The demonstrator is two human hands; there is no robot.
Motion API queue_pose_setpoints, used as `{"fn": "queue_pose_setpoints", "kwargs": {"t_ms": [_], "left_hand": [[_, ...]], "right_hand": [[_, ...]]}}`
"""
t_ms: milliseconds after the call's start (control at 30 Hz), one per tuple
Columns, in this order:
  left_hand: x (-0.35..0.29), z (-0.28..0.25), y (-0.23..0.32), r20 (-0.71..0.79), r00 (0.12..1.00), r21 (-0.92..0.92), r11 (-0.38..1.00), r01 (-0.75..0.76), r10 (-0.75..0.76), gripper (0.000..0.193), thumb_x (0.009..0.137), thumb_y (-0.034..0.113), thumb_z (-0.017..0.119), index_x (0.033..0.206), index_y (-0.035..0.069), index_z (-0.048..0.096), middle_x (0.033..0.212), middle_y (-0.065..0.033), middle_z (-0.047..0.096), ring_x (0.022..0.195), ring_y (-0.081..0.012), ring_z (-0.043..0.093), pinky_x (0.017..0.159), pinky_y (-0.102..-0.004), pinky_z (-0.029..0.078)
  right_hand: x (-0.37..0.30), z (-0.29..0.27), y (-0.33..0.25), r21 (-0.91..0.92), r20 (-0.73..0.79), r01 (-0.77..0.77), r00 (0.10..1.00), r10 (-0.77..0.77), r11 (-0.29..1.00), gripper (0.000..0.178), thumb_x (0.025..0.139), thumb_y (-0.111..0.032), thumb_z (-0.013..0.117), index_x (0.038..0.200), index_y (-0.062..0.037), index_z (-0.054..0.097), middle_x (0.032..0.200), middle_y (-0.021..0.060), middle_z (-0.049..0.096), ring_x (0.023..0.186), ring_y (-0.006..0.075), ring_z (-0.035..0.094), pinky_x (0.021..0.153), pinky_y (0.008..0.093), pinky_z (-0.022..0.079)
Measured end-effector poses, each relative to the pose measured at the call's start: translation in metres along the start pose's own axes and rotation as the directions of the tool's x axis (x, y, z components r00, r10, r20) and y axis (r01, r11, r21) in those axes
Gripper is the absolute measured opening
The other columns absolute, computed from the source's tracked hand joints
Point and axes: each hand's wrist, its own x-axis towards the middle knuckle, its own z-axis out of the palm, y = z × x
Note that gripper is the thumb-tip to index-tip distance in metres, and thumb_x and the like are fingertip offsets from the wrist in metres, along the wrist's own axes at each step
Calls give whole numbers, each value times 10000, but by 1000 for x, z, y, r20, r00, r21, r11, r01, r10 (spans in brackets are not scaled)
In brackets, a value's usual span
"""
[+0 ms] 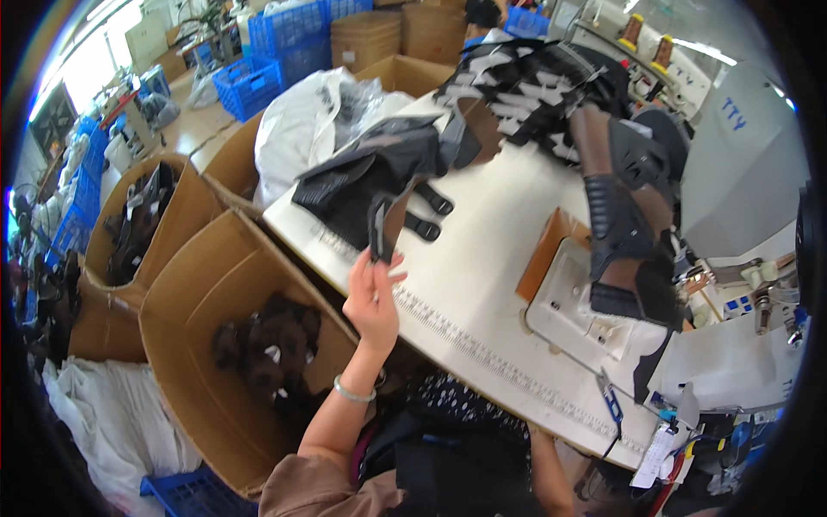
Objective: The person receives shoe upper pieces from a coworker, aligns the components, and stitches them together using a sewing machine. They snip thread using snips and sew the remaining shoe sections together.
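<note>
My left hand (372, 297) is raised over the near-left edge of the white work table (491, 258), with a metal bangle on the wrist. Its fingers pinch a narrow black and brown cut piece (379, 226), held upright. Just behind this piece lies a heap of black cut pieces (366, 172), and two short black straps (424, 226) rest on the table beside it. My right forearm (551, 470) rises at the bottom and passes under the table's edge, which hides my right hand.
A grey sewing machine (741, 155) stands at the right, with a chain of brown and black pieces (616, 215) draped over it. Blue-handled snips (610, 401) lie near the front edge. Open cardboard boxes (198, 293) of dark pieces stand left, with a white bag (297, 129) and blue crates (250, 82) behind.
</note>
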Motion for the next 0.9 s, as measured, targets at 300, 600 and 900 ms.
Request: {"fn": "queue_pose_setpoints", "kwargs": {"t_ms": [300, 600, 900], "left_hand": [[4, -1, 3, -22, 999, 7, 999, 41, -41, 171, 889, -6, 506, 1043, -53, 446, 659, -95, 624, 561, -112, 594, 555, -223, 508], [-3, -10, 6, 11, 997, 109, 991, -81, 81, 229, 831, -16, 583, 1016, -33, 448, 643, -58, 578, 540, -102, 556, 538, -212, 449], [-8, -11, -6, -4, 999, 178, 983, -42, 43, 161, 851, 18, 611, 933, -15, 476, 553, -57, 555, 452, -90, 521, 488, -197, 426]], "right_hand": [[-37, 38, 12, -118, 114, 22, 993, -8, 993, 508, 896, -220, 537, 1320, 15, 381, 1336, 164, 451, 1210, 283, 439, 1003, 342, 363], [66, 32, -61, -214, -10, 254, 965, -262, 943, 491, 895, -221, 522, 1306, 16, 394, 1333, 170, 450, 1207, 296, 440, 1005, 353, 359], [119, 41, -134, -344, 72, 411, 908, -412, 845, 476, 894, -223, 506, 1293, 17, 408, 1330, 176, 449, 1204, 310, 441, 1007, 364, 355]]}}
